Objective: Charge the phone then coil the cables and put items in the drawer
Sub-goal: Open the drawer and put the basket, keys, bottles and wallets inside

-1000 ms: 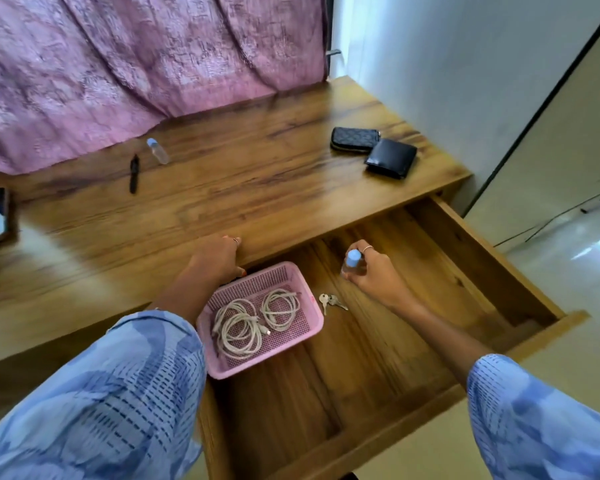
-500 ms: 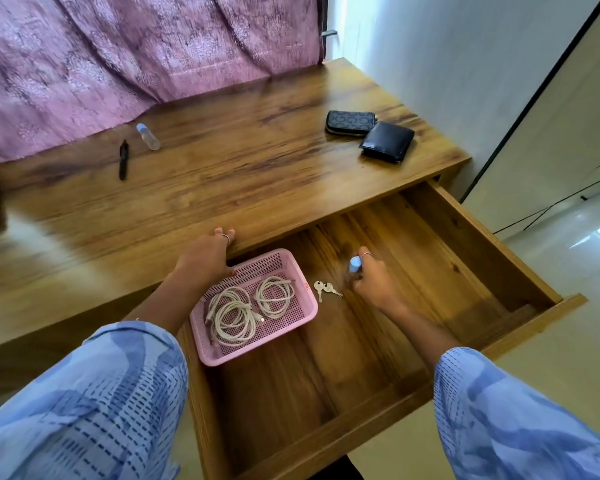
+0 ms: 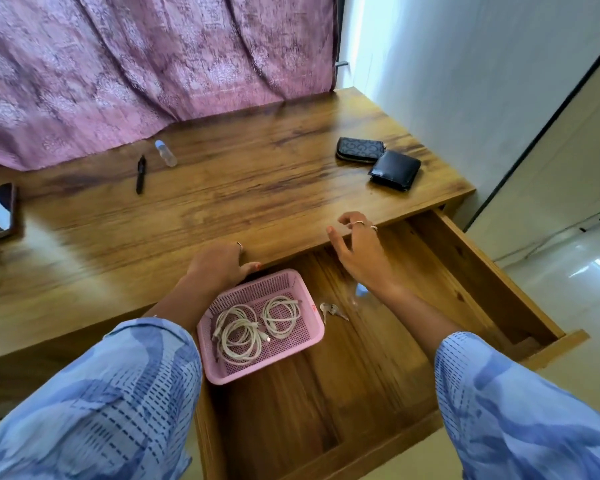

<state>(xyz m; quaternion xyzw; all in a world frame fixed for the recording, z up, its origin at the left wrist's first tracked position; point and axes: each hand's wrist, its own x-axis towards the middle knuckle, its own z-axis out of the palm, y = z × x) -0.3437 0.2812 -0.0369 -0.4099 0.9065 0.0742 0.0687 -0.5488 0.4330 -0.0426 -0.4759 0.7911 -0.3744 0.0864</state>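
We find the right hand (image 3: 361,261) with fingers spread and empty above the open wooden drawer (image 3: 482,271), the left hand (image 3: 219,268) resting fingers on the desk edge, and the coiled white cables (image 3: 253,327) in the pink plastic basket (image 3: 312,337) at the drawer's left.

Both my hands out in front, neither holding anything

My left hand (image 3: 219,268) lies palm down, fingers curled forward; my right hand (image 3: 359,252) hovers, fingers spread loosely; both blue sleeves low in view.

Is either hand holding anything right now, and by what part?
Nothing is held. The right hand hangs open above the wooden drawer; the left hand rests on the wooden desk's front edge.
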